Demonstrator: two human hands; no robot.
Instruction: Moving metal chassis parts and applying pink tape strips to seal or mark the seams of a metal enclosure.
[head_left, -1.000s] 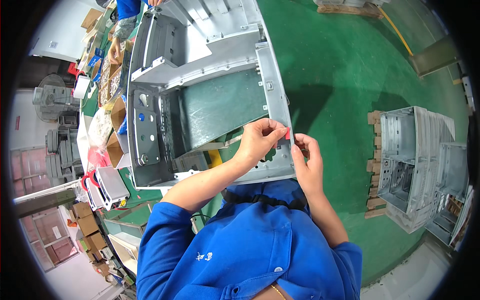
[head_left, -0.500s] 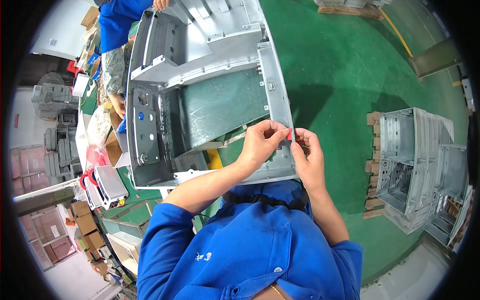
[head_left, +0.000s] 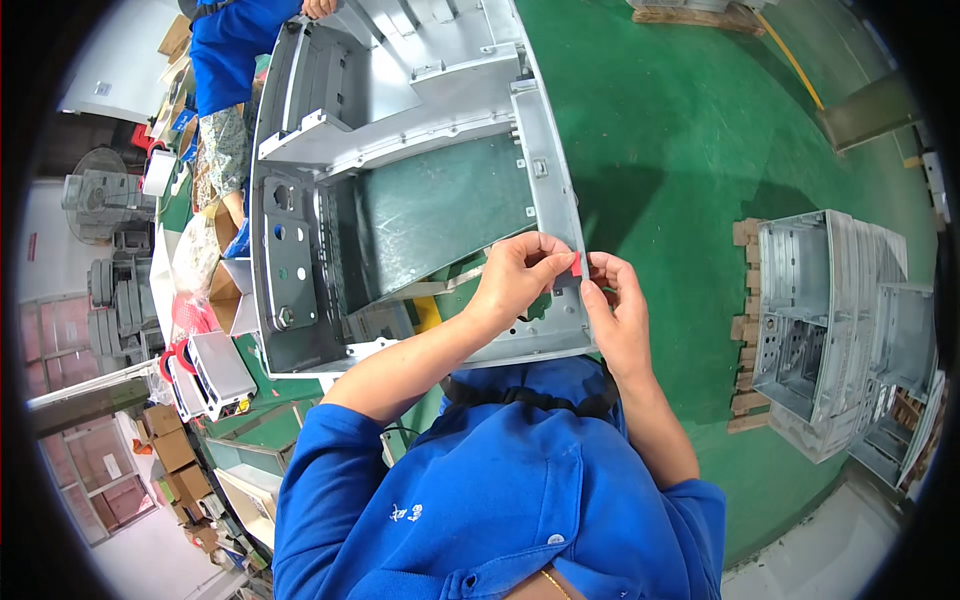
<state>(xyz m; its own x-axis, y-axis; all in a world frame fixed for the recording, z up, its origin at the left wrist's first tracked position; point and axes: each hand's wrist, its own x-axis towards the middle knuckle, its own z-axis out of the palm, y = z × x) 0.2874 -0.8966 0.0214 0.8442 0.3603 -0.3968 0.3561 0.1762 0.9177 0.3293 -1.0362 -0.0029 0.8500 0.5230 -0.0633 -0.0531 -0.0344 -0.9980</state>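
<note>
A large grey sheet-metal cabinet frame (head_left: pixel 545 165) lies in front of me, open side up. My left hand (head_left: pixel 515 280) reaches over its inside and pinches a small red piece (head_left: pixel 576 265) at the right wall, between thumb and forefinger. My right hand (head_left: pixel 622 310) is on the outer side of that wall, fingers curled and thumb tip at the rim, close to the red piece. Whether the right fingertips hold the piece, the rim or something else is hidden. Inside the frame's left part is a plate with round holes (head_left: pixel 290 250).
A co-worker's blue sleeve (head_left: pixel 225 55) and hand (head_left: pixel 318 8) are at the frame's far left. Boxes, bags and a white device with red rings (head_left: pixel 213 370) crowd the left side. Stacked metal cabinets (head_left: pixel 835 310) stand on a wooden pallet (head_left: pixel 746 330) to the right, on green floor.
Both hands stay at the right wall by the red piece, the left a little higher. The co-worker's arm at the far left has shifted slightly.
</note>
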